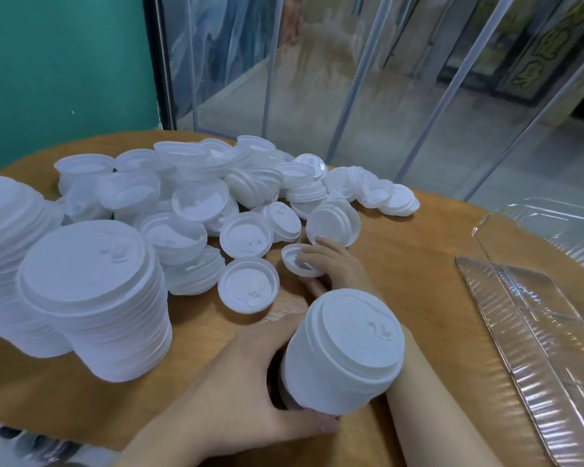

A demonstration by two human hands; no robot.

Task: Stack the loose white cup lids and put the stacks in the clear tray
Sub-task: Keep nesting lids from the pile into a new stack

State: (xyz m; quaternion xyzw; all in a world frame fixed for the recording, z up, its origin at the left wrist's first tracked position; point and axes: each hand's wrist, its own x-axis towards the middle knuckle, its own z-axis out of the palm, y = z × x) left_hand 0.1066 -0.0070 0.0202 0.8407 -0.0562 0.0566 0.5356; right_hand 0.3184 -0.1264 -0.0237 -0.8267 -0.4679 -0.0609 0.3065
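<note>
Round wooden table [418, 264]. My left hand [236, 375] grips a lid stack [344, 352] at lower centre; right hand [331, 261] pinches a loose lid [297, 264] mid-frame. Seat it square before pressing. Clear tray [536, 332] sits right.

Two bare hands [243, 382], bare forearms, no sleeves visible

Head view looks steeply down, close over the table [418, 281]; edges perhaps distorted.
</note>
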